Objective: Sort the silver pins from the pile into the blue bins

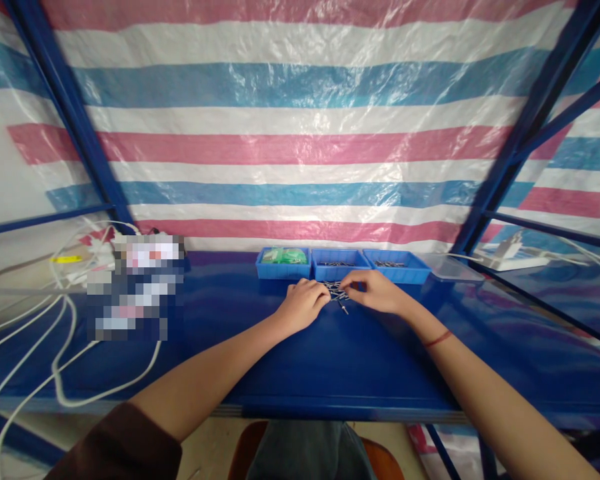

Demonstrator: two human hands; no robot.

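A small pile of thin, silvery metal pieces (pixel 336 291), like pins or rivets, lies on the blue tabletop between my hands. One loose piece (pixel 343 308) with a dark part lies just on the near side of the pile. My left hand (pixel 306 303) rests at the pile's left edge, its fingers bent and close together; what they hold, if anything, is hidden. From the right, my right hand (pixel 375 291) reaches over the pile with thumb and forefinger curled toward each other in a pinch. Anything between those fingertips is too small to make out.
Behind the pile stand three blue bins: the left bin (pixel 283 270) holds green packets, the middle bin (pixel 338 273) and right bin (pixel 400 272) hold metal pieces. A clear lid (pixel 453 268) lies beside them. White cables (pixel 63 360) trail at left; blue posts frame the table.
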